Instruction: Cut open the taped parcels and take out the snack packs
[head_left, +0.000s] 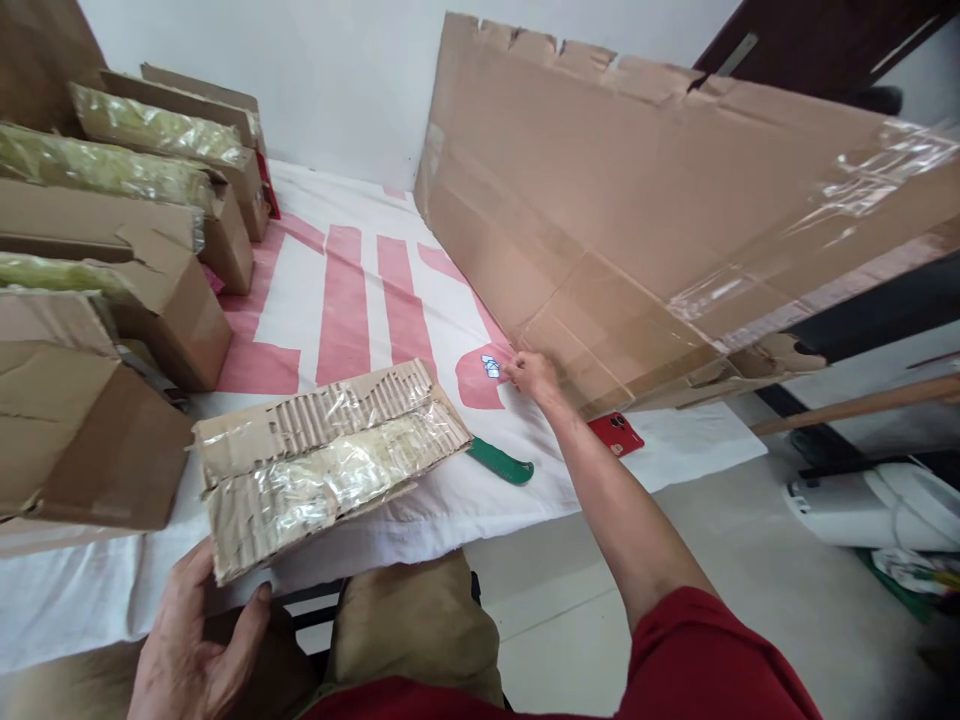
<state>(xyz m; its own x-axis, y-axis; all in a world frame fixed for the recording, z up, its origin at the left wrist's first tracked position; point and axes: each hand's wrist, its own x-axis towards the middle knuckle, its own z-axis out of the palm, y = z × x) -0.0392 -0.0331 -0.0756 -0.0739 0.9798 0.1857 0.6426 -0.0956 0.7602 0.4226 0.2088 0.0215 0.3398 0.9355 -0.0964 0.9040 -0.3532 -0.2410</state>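
A flattened cardboard piece [337,455] with torn corrugated strips and shiny clear tape lies slanted at the table's front edge. At its lower left corner is my left hand [195,635], thumb and fingers apart, fingertips close to the cardboard edge. My right hand [534,376] reaches across the table, its fingers curled and pinched together beside small blue-and-white pieces [490,366]. Whether a piece is between those fingertips is too small to tell. A green-handled tool [501,462] lies partly under the cardboard piece, its working end hidden.
Several cardboard boxes [97,440] with yellowish taped edges line the left side. A large cardboard sheet [637,200] leans at the right, behind my right hand. A red phone [616,435] lies beside my right forearm. A white bucket [874,505] stands on the floor.
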